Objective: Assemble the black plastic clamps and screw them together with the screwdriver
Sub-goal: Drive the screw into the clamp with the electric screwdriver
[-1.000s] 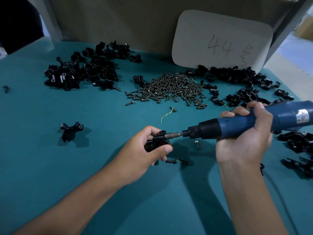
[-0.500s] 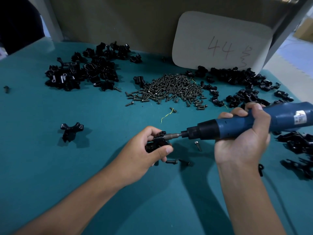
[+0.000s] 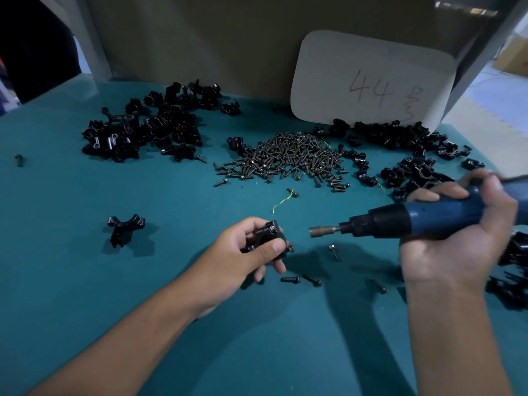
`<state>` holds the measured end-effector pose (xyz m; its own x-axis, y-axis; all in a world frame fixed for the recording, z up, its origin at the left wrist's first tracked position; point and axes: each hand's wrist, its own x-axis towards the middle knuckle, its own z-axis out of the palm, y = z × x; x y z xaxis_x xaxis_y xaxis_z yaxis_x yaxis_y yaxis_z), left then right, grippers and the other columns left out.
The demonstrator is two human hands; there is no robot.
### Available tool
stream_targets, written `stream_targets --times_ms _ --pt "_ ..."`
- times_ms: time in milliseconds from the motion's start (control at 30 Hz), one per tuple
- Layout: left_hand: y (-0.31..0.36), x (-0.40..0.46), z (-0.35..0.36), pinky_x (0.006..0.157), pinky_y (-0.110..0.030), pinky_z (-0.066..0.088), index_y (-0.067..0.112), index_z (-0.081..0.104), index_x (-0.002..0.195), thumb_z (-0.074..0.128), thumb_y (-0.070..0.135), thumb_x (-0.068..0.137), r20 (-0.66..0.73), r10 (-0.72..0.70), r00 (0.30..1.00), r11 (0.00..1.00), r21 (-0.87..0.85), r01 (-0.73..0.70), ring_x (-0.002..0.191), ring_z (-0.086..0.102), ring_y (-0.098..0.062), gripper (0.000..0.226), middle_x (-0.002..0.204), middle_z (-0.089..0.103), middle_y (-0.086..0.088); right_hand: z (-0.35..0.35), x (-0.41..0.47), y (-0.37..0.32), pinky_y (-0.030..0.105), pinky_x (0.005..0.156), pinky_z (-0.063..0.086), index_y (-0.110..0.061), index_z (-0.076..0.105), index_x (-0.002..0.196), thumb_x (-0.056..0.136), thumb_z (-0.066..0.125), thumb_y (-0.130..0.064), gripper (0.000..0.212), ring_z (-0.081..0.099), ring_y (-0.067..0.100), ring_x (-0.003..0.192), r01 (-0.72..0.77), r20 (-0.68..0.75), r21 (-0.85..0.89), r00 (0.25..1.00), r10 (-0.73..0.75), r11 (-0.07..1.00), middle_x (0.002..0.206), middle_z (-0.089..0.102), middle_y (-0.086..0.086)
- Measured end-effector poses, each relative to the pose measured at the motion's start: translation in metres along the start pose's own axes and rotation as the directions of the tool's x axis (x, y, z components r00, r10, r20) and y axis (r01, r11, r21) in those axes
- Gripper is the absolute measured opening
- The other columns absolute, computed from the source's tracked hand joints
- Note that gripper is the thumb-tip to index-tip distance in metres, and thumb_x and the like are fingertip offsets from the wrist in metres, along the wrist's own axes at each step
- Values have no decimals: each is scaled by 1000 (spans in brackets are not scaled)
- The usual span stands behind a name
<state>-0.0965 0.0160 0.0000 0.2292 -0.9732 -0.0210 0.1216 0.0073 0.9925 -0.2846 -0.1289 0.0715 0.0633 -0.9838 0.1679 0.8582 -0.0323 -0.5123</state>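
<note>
Pinching the light, stiff clamp [image 3: 267, 238] by its sides in our left hand [image 3: 243, 252], right hand [image 3: 463, 238] gripping the screwdriver [image 3: 400, 221] nearby

On the table [image 3: 71, 281], the screw heap [image 3: 288, 155] lies between 2 clamp piles [image 3: 148, 130], behind both hands. A card [image 3: 371, 78] stands behind the right pile [image 3: 405, 150].

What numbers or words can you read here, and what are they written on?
"44": handwritten on the white card leaning against the back wall.
A scribble beside the number on the card, at its right: it cannot be read.
The screwdriver shows no readable label in this view.
</note>
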Motion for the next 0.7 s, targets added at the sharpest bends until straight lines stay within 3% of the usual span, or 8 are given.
stream_targets --times_ms 167,333,467,600,700 --pt "-1 1 0 58 -27 41 25 65 100 73 51 79 2 -7 1000 998 -62 7 59 48 -18 34 81 72 -12 1 -5 10 26 58 48 -13 51 114 93 64 -10 24 54 9 65 -43 -104 -63 994 36 997 84 61 -6" --pt "0 1 -1 59 -32 36 28 65 101 71 51 80 18 -21 1000 999 -46 22 59 47 -16 31 79 72 -11 3 -5 12 27 58 48 -13 52 110 95 62 -11 19 53 8 66 -70 -63 -94 996 64 993 84 56 -5" --pt "1 -1 2 56 -22 42 25 66 99 69 49 81 27 -16 1000 999 -45 17 58 45 -18 30 76 70 -10 2 -6 11 27 59 47 -11 48 117 94 64 -13 28 52 9 68 -73 -46 -121 997 68 990 97 51 -2" --pt "3 -1 4 54 -24 37 16 63 105 69 42 87 -9 -40 999 993 -109 38 68 44 -26 32 75 67 -8 6 -11 10 26 60 47 -13 42 121 94 61 -16 33 51 8 68 -44 26 -112 999 47 993 102 50 -4" --pt "4 -3 5 50 -19 38 8 61 109 67 38 88 24 -65 998 970 -234 69 66 56 -20 37 78 63 0 13 -16 8 25 60 45 -16 45 115 97 54 -16 20 48 7 68 -21 89 -117 996 31 993 99 53 -8"
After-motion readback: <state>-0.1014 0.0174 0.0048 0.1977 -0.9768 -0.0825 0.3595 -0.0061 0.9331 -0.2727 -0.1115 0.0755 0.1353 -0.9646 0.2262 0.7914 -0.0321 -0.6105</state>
